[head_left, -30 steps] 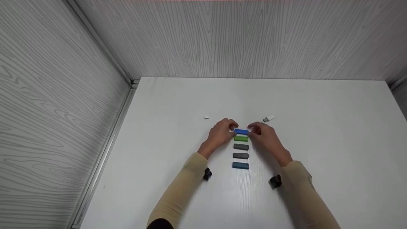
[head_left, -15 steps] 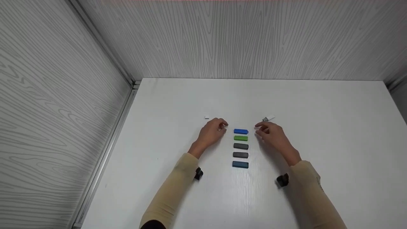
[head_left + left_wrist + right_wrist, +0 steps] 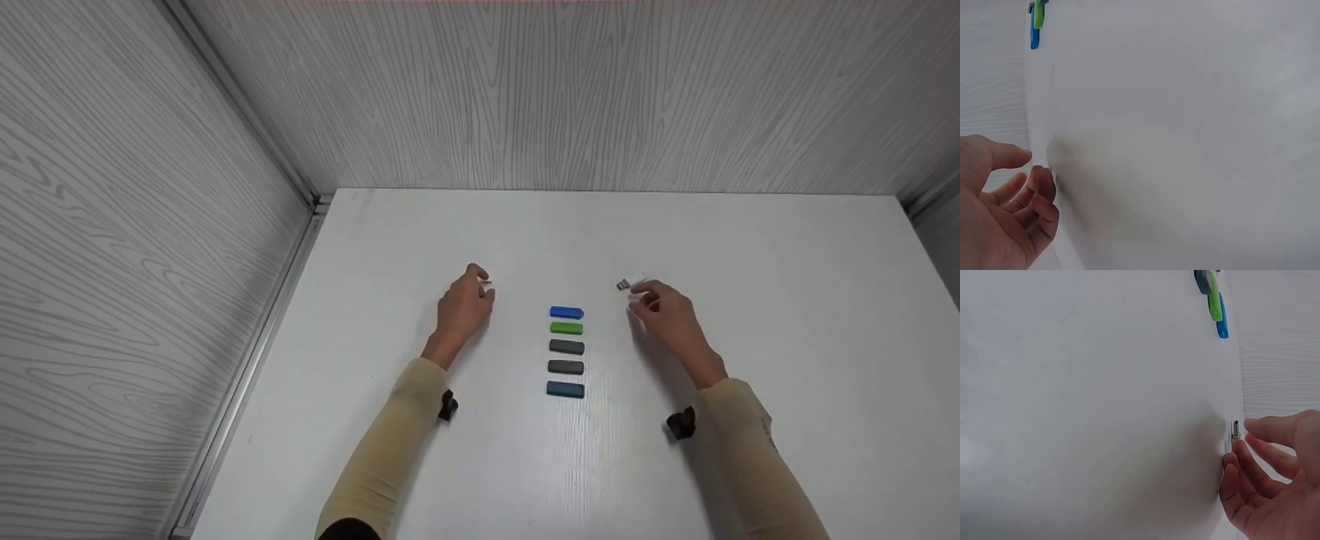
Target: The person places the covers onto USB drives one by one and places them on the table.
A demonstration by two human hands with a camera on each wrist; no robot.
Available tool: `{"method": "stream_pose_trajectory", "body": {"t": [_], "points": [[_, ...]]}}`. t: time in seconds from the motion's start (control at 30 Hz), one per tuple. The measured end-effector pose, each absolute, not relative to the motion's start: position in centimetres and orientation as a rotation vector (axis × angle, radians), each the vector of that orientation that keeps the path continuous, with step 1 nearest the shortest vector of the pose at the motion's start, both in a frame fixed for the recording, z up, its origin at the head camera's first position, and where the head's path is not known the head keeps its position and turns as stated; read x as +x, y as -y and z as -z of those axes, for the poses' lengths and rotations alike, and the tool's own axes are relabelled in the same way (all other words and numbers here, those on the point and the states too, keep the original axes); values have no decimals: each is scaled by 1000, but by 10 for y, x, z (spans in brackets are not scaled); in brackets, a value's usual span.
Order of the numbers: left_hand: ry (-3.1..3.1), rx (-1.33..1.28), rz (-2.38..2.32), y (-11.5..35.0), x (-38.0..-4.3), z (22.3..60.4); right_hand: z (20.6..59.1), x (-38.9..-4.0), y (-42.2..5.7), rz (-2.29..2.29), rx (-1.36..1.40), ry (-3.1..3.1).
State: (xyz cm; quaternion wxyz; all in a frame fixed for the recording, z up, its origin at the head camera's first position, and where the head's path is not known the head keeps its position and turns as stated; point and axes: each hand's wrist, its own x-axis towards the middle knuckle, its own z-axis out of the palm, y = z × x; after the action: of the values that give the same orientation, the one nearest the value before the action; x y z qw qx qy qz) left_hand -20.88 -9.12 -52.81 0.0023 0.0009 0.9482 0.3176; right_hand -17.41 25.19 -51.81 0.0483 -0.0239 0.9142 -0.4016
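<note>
My left hand [image 3: 461, 306] is at a small white cap [image 3: 487, 283], which shows between its thumb and forefinger in the head view. In the left wrist view the thumb and fingertips stand apart, and the cap is hidden there. Beside my right hand [image 3: 670, 313] lies a white USB stick [image 3: 635, 278] with its metal plug [image 3: 622, 284] bare and pointing left. The right fingertips overlap the stick's near edge. In the right wrist view the plug [image 3: 1235, 430] shows between the parted thumb and fingers.
A column of capped USB sticks lies between the hands: blue [image 3: 566, 312], green [image 3: 566, 328], a grey one [image 3: 566, 346], another grey one [image 3: 565, 367] and teal [image 3: 565, 389]. The white table [image 3: 450, 487] meets wood-grained walls [image 3: 525, 97] behind and at the left.
Both hands have let go of the blue USB stick and moved apart. The left went left to the white cap, the right went right to the white stick.
</note>
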Motion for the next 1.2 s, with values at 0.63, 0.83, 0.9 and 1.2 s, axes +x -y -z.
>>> {"method": "stream_pose_trajectory", "body": {"t": [0.63, 0.83, 0.9, 1.2], "points": [[-2908, -110, -1049, 103, -225, 525, 519, -189, -269, 1259, -9, -2814], [-2913, -52, -1056, 109, -229, 525, 516, -193, -270, 1214, -17, -2790], [-2911, -20, -1044, 111, -231, 525, 515, -195, -270, 1203, -12, -2785], [-2911, 132, -899, 116, -236, 523, 516, -204, -271, 1186, -48, -2796]]}}
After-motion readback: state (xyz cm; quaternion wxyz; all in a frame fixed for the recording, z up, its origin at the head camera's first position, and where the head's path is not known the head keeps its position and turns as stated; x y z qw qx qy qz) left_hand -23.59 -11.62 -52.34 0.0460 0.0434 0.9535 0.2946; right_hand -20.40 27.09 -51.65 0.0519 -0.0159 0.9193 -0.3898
